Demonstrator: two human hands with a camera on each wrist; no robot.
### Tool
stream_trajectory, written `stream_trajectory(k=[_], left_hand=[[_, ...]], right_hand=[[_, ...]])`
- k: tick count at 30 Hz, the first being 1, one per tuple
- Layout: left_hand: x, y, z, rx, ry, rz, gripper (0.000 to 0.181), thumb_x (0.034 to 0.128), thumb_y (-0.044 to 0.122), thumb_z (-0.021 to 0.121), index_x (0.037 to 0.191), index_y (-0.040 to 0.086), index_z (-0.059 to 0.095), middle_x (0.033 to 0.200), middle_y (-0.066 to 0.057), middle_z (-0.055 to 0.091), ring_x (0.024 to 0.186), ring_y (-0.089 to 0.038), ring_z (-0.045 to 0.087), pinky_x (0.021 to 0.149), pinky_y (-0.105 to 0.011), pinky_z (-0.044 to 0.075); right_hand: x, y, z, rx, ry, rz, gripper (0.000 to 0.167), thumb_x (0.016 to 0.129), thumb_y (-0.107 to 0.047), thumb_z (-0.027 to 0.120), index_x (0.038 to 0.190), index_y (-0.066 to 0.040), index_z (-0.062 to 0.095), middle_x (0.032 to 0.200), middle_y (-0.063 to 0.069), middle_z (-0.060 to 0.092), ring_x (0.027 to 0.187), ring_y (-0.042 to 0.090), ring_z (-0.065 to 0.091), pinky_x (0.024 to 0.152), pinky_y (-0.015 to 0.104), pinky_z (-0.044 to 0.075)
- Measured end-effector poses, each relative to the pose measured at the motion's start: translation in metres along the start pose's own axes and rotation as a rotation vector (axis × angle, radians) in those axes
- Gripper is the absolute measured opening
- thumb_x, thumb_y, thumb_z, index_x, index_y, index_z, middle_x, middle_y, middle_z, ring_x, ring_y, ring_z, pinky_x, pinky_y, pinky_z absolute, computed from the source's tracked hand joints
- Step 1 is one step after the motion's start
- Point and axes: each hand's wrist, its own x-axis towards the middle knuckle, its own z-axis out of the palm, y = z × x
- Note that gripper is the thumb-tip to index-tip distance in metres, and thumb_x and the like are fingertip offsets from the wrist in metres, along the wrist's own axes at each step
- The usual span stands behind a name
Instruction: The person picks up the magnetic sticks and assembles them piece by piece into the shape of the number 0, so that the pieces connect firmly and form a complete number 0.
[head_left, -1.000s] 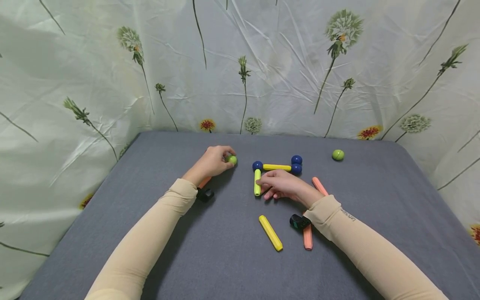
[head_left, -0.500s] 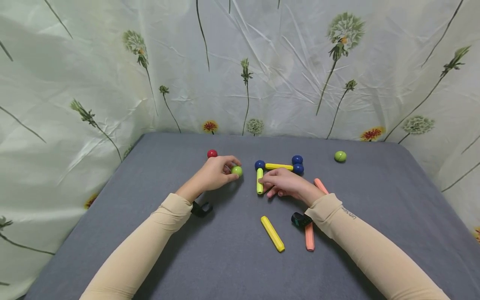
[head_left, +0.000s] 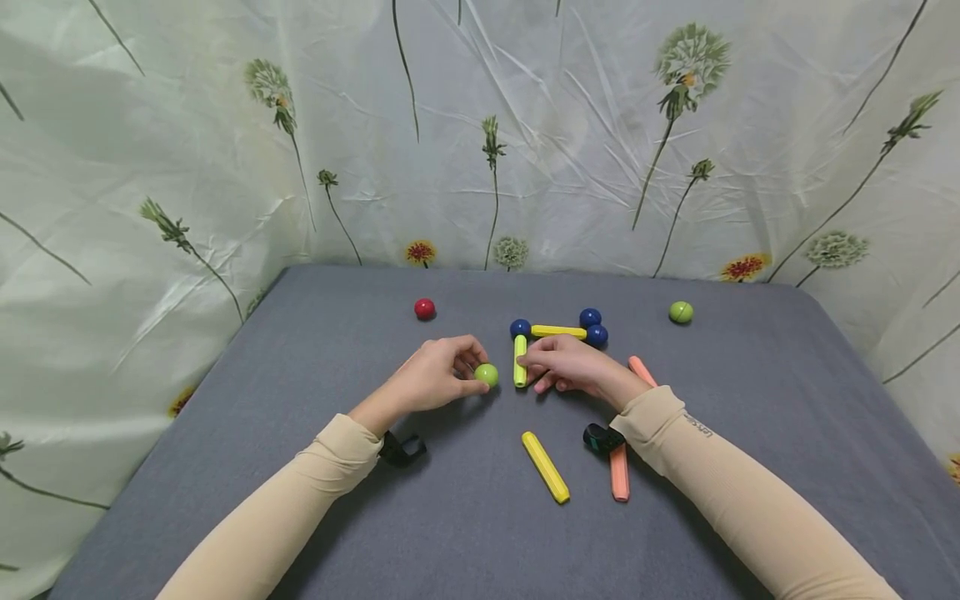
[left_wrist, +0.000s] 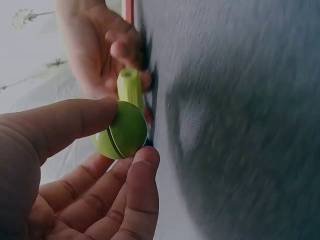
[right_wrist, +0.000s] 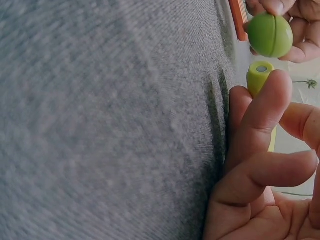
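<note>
My left hand pinches a shiny green ball between thumb and fingertips; a groove runs round the ball in the left wrist view. My right hand holds a lime-yellow rod by its side. The rod's near end, with a grey spot in its middle, faces the green ball across a small gap. At its far end the rod meets a blue ball. From that ball a yellow rod runs right to a second blue ball, with another blue ball close behind it.
A red ball lies back left, another green ball back right. A yellow rod lies nearer the front. Salmon rod pieces show around my right forearm, partly hidden. An orange rod appears beyond my left hand in the right wrist view.
My left hand has brought the green ball nearer and rightward, toward the lime-yellow rod's near end. The red ball has come into sight. The rear blue ball has shifted slightly left since half a second ago.
</note>
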Motion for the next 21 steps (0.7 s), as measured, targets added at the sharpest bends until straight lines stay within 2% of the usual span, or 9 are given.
stream_trajectory(k=[8, 15, 21], left_hand=[[-0.006, 0.005, 0.014, -0.085, -0.060, 0.028, 0.024, 0.0916, 0.016, 0.087, 0.110, 0.015, 0.072, 0.101, -0.001, 0.077, 0.087, -0.005, 0.072, 0.076, -0.025, 0.059], [-0.003, 0.007, 0.021, -0.093, -0.057, 0.030, 0.025, 0.0903, 0.015, 0.088, 0.108, 0.012, 0.071, 0.098, -0.001, 0.077, 0.085, -0.005, 0.070, 0.075, -0.024, 0.058], [0.001, 0.012, 0.026, -0.094, -0.074, 0.004, 0.029, 0.0890, 0.017, 0.090, 0.107, 0.011, 0.069, 0.099, -0.002, 0.076, 0.084, -0.005, 0.069, 0.076, -0.022, 0.057]], right_hand=[[0.000, 0.001, -0.001, -0.002, -0.003, -0.004, 0.028, 0.109, -0.032, 0.062, 0.119, -0.006, 0.067, 0.096, -0.001, 0.075, 0.069, 0.004, 0.069, 0.058, 0.019, 0.043], [0.001, 0.002, 0.000, 0.000, 0.001, -0.006, 0.026, 0.109, -0.032, 0.063, 0.116, -0.008, 0.065, 0.095, -0.001, 0.075, 0.068, 0.003, 0.069, 0.058, 0.019, 0.044], [0.001, 0.002, 0.000, 0.019, -0.002, -0.002, 0.025, 0.109, -0.032, 0.063, 0.115, -0.008, 0.064, 0.094, 0.000, 0.074, 0.067, 0.003, 0.069, 0.057, 0.017, 0.046]])
